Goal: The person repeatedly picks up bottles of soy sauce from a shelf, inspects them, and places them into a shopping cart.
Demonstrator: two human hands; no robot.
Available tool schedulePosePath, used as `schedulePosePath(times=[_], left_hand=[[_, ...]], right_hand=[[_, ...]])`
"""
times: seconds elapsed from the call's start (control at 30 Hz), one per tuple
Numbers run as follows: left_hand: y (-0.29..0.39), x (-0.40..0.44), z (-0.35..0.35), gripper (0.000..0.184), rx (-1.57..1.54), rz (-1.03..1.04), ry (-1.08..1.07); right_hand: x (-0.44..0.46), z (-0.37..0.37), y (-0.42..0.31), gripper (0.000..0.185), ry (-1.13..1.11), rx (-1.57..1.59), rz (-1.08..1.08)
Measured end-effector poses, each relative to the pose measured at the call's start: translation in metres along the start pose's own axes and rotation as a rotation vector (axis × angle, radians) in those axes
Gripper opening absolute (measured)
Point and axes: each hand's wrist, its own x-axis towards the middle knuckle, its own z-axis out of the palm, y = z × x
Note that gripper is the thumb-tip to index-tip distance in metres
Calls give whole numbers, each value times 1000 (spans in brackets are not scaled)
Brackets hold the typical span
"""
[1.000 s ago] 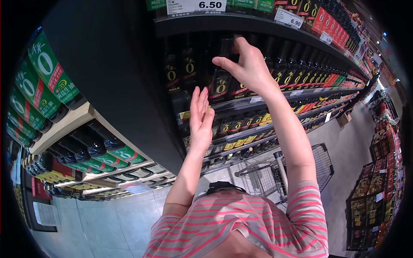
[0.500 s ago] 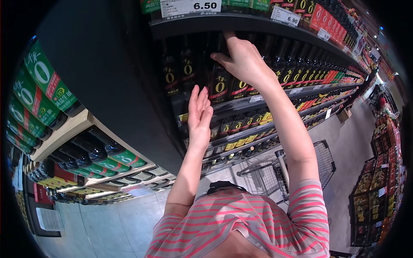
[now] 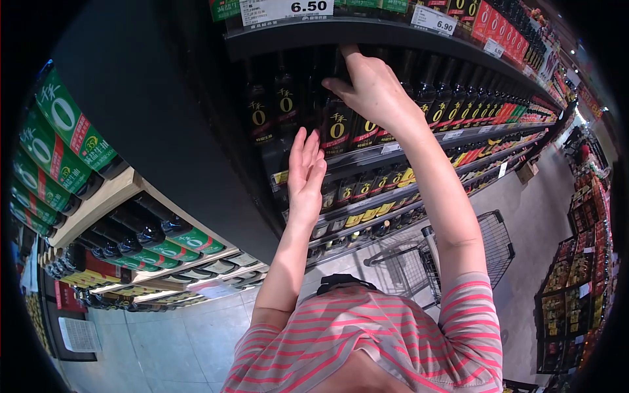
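Note:
Dark soy sauce bottles with yellow "0" labels stand in a row on the black shelf. My right hand (image 3: 375, 88) reaches in under the upper shelf board. Its thumb and index finger close around the neck of the front soy sauce bottle (image 3: 337, 129); the other fingertips are hidden behind it. Lower and to the left, my left hand (image 3: 306, 165) is held up with its fingers stretched out and nothing in it. Its fingertips are beside the bottle's lower left side; whether they touch it I cannot tell. Two similar bottles (image 3: 285, 101) stand further left.
Price tags (image 3: 288, 9) line the upper shelf edge (image 3: 367, 33). A dark end panel (image 3: 164, 118) is on the left, with green-labelled bottles (image 3: 69, 114) on a wooden shelf (image 3: 98, 206) beyond. A shopping cart (image 3: 495, 245) stands behind my right arm. More stocked shelves (image 3: 570, 301) line the aisle's right side.
The view has shifted very slightly. Both hands keep nearly the same place by the bottles, and no bottle has visibly moved along the shelf.

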Motion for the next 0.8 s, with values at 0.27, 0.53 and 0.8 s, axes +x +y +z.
schedulePosePath(times=[0.27, 0.53, 0.8], left_hand=[[2, 1, -2, 62, -3, -24, -14], [2, 2, -3, 62, 40, -21, -38], [4, 1, -4, 61, 33, -23, -20]], right_hand=[[1, 11, 10, 61, 107, -53, -57], [0, 10, 10, 60, 125, -26, -82], [-21, 2, 13, 51, 202, 65, -90]])
